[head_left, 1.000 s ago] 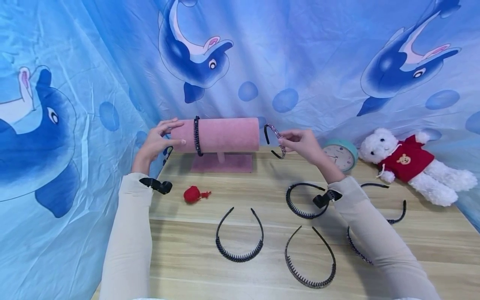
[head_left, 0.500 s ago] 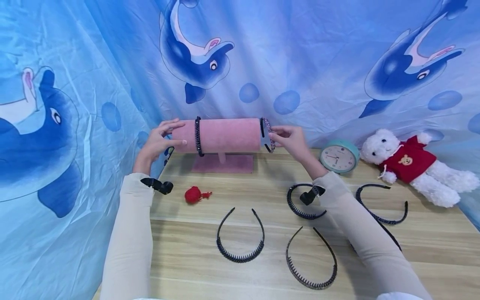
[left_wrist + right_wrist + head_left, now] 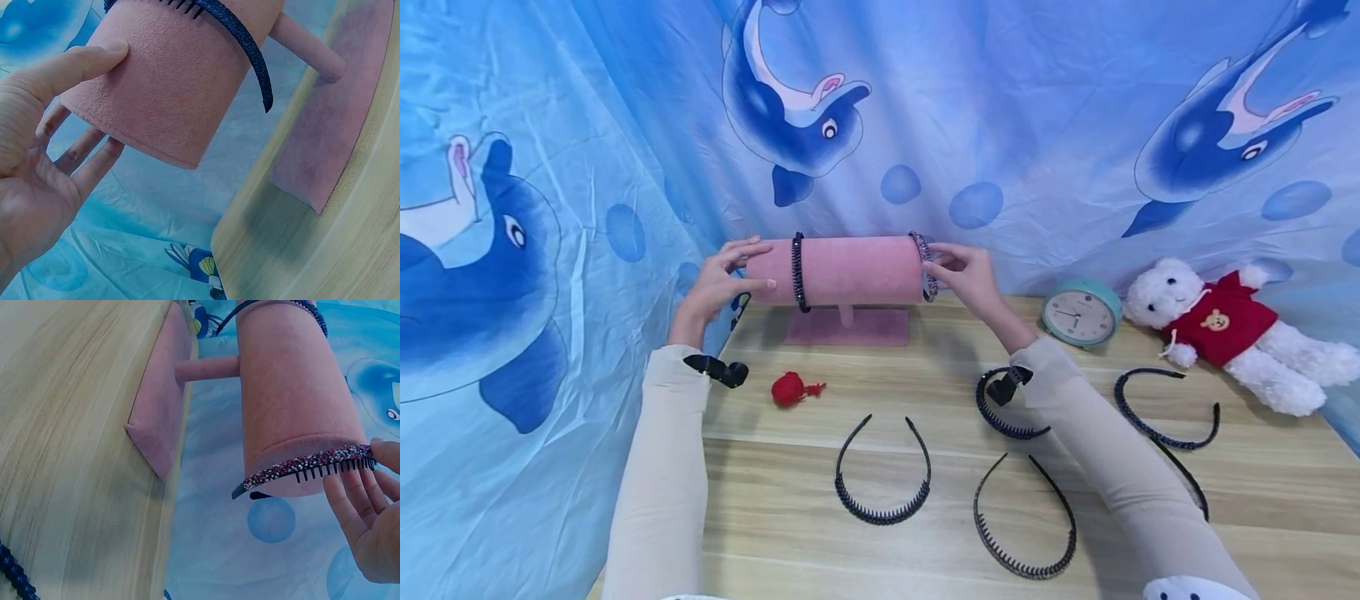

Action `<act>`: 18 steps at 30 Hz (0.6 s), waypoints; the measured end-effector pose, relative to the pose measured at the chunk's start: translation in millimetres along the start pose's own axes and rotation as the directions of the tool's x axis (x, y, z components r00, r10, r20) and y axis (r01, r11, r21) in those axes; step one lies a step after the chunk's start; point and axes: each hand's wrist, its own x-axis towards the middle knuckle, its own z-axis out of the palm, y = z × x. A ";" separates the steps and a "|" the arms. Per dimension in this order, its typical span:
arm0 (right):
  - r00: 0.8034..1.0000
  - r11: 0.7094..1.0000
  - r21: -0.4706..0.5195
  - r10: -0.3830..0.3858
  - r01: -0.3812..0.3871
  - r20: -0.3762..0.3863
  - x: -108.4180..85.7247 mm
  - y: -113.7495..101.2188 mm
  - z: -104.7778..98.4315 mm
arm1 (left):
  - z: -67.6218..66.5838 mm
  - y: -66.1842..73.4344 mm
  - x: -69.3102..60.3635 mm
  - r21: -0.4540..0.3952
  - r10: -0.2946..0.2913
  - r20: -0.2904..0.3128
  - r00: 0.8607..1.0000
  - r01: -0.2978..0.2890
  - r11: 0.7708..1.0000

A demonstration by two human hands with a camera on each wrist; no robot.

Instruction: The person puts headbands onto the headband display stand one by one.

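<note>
My left hand (image 3: 711,282) holds the left end of a pink velvet headband stand (image 3: 857,271), thumb in front and fingers at the far side. A dark beaded headband (image 3: 798,275) sits around the roll near that hand. My right hand (image 3: 972,279) pinches a toothed headband (image 3: 300,464) covered in pink and silver glitter, between thumb and fingers. This headband lies across the right end of the roll, by its rim. In the right wrist view its teeth point away from the roll, and one black tip (image 3: 259,495) shows below the end face.
Several dark headbands lie on the wooden table, one (image 3: 882,517) front centre and another (image 3: 1026,571) nearer my right sleeve. A red yarn-like ball (image 3: 787,389) lies left of centre. A teal clock (image 3: 1081,313) and a white teddy bear (image 3: 1217,325) are at the right.
My right hand has moved left with the glitter headband, from clear of the stand to the roll's right end. The left hand has kept its hold on the stand.
</note>
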 end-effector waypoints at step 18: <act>1.000 1.000 -0.021 -0.007 0.008 0.028 -1.2 -10.5 9.1 | 2.0 26.4 -16.2 -0.032 0.014 0.021 1.000 -0.014 0.999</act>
